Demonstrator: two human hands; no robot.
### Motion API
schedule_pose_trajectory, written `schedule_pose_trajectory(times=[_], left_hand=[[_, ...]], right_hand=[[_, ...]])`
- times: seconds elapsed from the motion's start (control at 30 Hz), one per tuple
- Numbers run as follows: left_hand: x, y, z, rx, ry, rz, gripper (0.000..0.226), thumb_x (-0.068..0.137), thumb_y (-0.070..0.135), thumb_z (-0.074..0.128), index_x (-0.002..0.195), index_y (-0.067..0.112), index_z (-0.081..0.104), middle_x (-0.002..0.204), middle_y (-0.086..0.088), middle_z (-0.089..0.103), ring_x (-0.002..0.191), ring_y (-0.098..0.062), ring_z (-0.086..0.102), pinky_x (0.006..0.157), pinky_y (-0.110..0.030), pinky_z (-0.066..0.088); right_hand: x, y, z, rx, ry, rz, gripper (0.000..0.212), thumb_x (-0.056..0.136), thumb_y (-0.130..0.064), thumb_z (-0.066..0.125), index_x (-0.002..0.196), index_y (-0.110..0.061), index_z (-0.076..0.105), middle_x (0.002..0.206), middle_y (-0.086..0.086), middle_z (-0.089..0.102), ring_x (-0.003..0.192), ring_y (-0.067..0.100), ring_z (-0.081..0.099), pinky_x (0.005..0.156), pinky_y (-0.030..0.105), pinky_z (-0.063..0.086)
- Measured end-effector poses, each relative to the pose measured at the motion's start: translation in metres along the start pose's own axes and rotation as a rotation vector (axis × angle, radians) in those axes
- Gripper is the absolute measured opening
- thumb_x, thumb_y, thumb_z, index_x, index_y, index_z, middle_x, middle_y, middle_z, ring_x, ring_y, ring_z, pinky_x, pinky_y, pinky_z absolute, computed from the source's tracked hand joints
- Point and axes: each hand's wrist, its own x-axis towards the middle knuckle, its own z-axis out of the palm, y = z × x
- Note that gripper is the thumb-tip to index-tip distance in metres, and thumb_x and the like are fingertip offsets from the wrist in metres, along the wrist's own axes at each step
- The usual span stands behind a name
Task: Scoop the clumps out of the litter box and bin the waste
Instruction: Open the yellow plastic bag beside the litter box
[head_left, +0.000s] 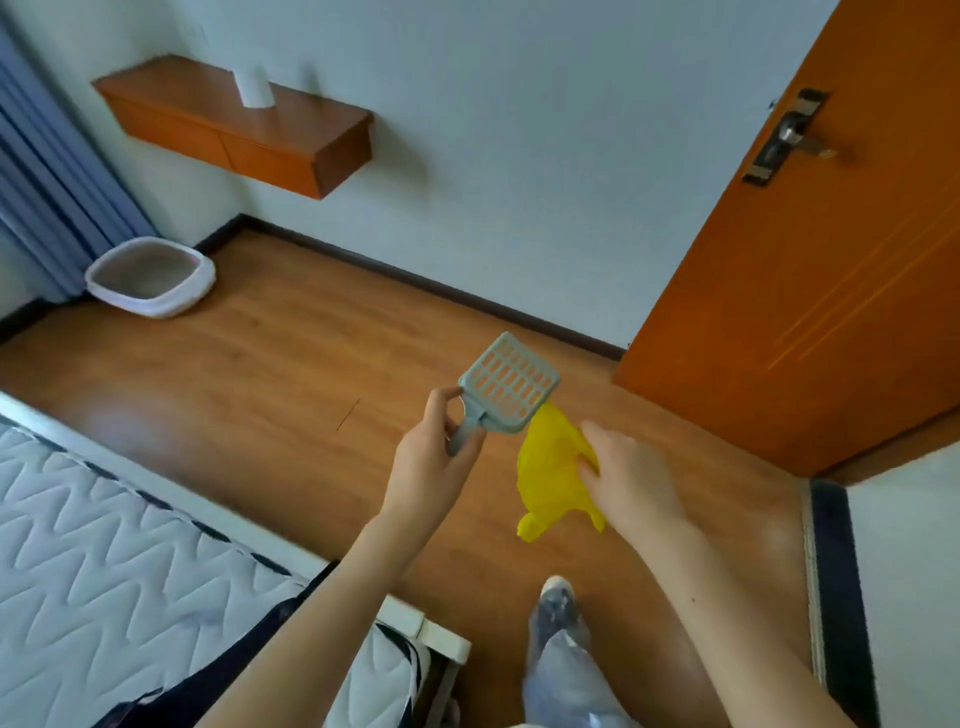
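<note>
Carrying: the left hand (434, 457) grips the handle of a grey slotted scoop (506, 389), its head tilted up and away from the body.
Right hand (631, 480): fingers curled round a crumpled yellow bag (550, 473), which hangs just beside the scoop.
Litter box (150, 275): on the wooden floor (311, 364), well apart from both hands, tucked against the wall corner next to the blue curtain (52, 171).
Near the litter box: a wall-mounted wooden shelf (234, 127) above it; the mattress (130, 561) lies on the near side, the orange door (810, 249) far across the room.
Step in hand: likely walking over to the litter box; no scooping has begun.
Doing it well: crouch close to the litter box, shake the bag open and set it beside the rim first, so clumps travel a short way.
Scooping: slide the scoop under the clumps and sift gently, letting loose litter fall through the slots.
Contents: clumps cannot be made out from here.
</note>
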Motion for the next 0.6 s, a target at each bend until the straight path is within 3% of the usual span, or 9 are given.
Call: schedule_pose_trajectory(times=[0.13,0.37,0.53,0.6], left_hand=[[0.031,-0.012,0.024,0.107,0.095,-0.086,0.041,0.091,0.021,0.061,0.128,0.021,0.042,0.070,0.008,0.052,0.061,-0.007,0.054,0.048,-0.017,0.039],[0.105,0.014,0.069,0.134,0.290,-0.258,0.041,0.085,0.010,0.060,0.122,0.018,0.044,0.067,0.007,0.053,0.060,-0.008,0.053,0.051,-0.017,0.040],[0.142,0.023,0.069,0.266,0.322,-0.291,0.042,0.087,0.012,0.056,0.123,0.023,0.037,0.081,0.012,0.053,0.066,-0.009,0.054,0.056,-0.017,0.039],[0.151,0.021,0.061,0.346,0.324,-0.269,0.037,0.089,0.013,0.055,0.122,0.021,0.039,0.096,0.009,0.057,0.070,-0.013,0.056,0.061,-0.026,0.045]], right_hand=[[0.067,0.027,0.015,-0.052,-0.112,-0.118,0.027,0.096,-0.023,0.049,0.122,-0.017,0.050,0.109,0.006,0.063,0.101,0.029,0.060,0.075,0.037,0.045],[0.179,0.079,0.003,-0.026,-0.232,-0.308,0.014,0.094,-0.022,0.049,0.104,-0.013,0.052,0.101,0.010,0.064,0.095,0.032,0.061,0.073,0.039,0.045],[0.250,0.078,-0.009,0.021,-0.215,-0.460,0.017,0.093,-0.022,0.051,0.107,-0.013,0.055,0.104,0.012,0.065,0.097,0.033,0.062,0.073,0.038,0.046],[0.274,0.067,-0.009,0.025,-0.224,-0.524,0.021,0.092,-0.022,0.051,0.111,-0.014,0.056,0.105,0.012,0.066,0.097,0.033,0.063,0.074,0.038,0.047]])
